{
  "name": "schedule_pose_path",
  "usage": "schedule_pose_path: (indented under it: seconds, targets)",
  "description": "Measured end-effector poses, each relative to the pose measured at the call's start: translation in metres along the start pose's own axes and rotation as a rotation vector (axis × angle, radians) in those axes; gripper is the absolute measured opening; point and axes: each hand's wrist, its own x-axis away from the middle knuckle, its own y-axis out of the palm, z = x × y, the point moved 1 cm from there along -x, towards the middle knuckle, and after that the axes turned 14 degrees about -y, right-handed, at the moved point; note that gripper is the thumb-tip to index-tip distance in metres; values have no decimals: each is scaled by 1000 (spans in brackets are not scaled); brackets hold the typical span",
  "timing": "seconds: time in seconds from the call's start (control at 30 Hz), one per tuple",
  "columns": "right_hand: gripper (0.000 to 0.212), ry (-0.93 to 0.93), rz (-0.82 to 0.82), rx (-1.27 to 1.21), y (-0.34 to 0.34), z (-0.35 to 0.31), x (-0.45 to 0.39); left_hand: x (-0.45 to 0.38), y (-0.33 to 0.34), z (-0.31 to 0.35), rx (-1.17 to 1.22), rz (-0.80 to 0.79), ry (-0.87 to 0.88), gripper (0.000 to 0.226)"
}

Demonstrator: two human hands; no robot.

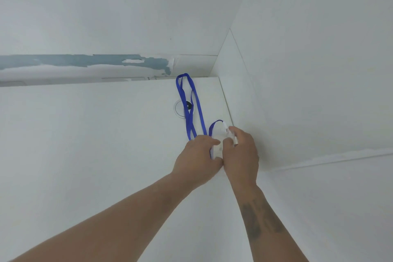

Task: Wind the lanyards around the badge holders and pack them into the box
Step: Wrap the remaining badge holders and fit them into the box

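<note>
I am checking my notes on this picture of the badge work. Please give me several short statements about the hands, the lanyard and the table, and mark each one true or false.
1. Both hands hold the badge holder. True: the left hand and the right hand meet on it.
2. The lanyard is red. False: it is blue.
3. Most of the lanyard lies stretched out on the white table. True.
4. The lanyard crosses a round cable port in the table. True.
5. The lanyard is fully wound around the holder. False: only a small part is near the holder.
6. A box stands beside the hands. False: no box is visible.
</note>
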Motion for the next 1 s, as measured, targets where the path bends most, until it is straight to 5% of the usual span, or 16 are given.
schedule_pose_path:
  seconds: [0.13,0.37,0.57,0.67,0.8,1.0]
  targets:
    - [18,161,108,-357,-17,-17,-6,20,-13,6,-249,191,324,59]
    - [28,337,110,-847,-51,-64,-5,60,-62,21,-249,377,579,48]
    - [26,178,0,-883,-76,-121,8,95,-138,25,46,566,419,20]
    - [20,-13,0,-776,-81,-147,14,113,-179,30,221,501,247,16]
    - [18,-287,1,-724,-85,-189,28,143,-233,32,474,367,260,14]
    - [26,-444,-126,-821,-82,-238,44,168,-284,15,715,249,217,14]
